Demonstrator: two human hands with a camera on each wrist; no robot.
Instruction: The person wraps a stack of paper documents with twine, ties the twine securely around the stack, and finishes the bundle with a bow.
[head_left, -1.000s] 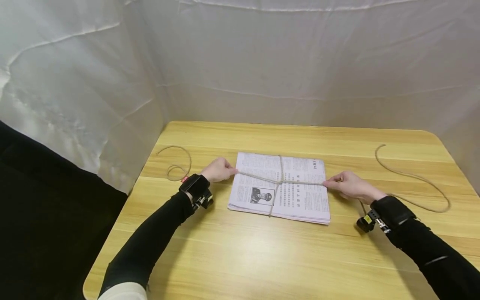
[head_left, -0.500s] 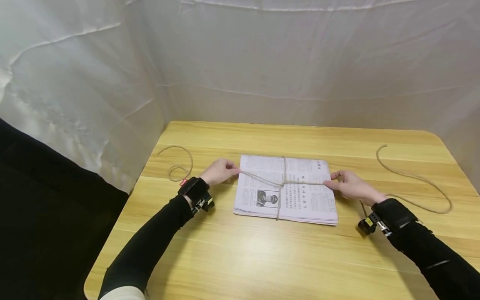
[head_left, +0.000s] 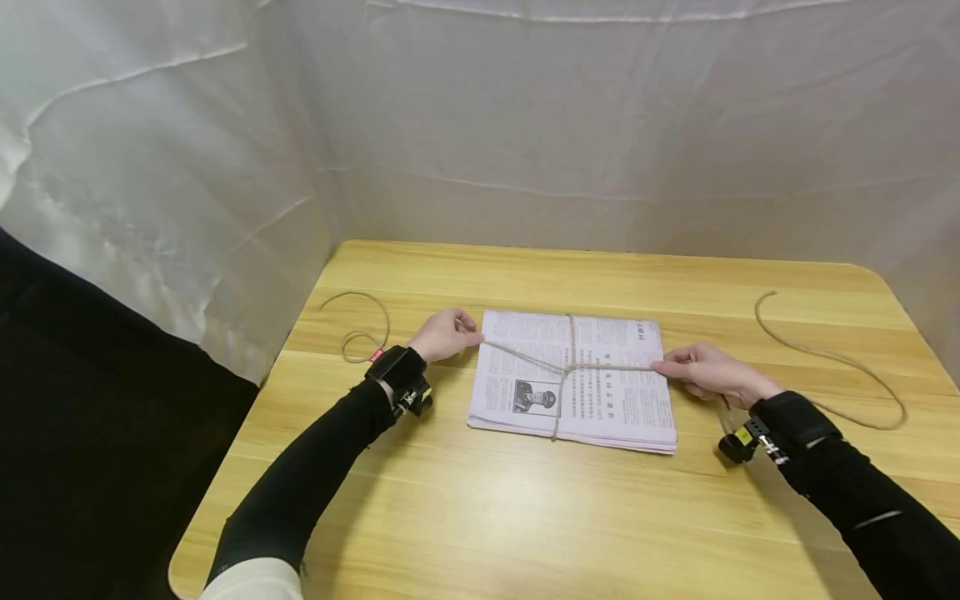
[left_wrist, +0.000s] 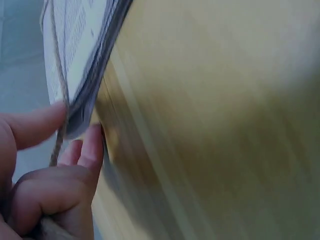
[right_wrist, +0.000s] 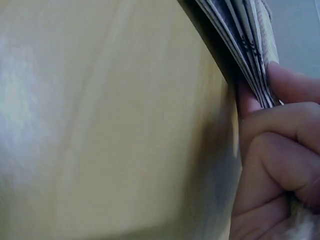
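Newspapers (head_left: pixel 573 382) lie on a wooden table (head_left: pixel 525 517), white sheeting (head_left: pixel 562 125) behind.

Both wrist views are blurred and close, each showing only the newspaper stack (left_wrist: pixel 82 65) edge and part of a hand. The head view's lower right corner cuts off the right sleeve (head_left: pixel 885 525), and the newsprint is too small to read

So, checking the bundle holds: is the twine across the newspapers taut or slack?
Taut. The twine runs in straight lines from the left hand and right hand to its crossing atop the newspapers.
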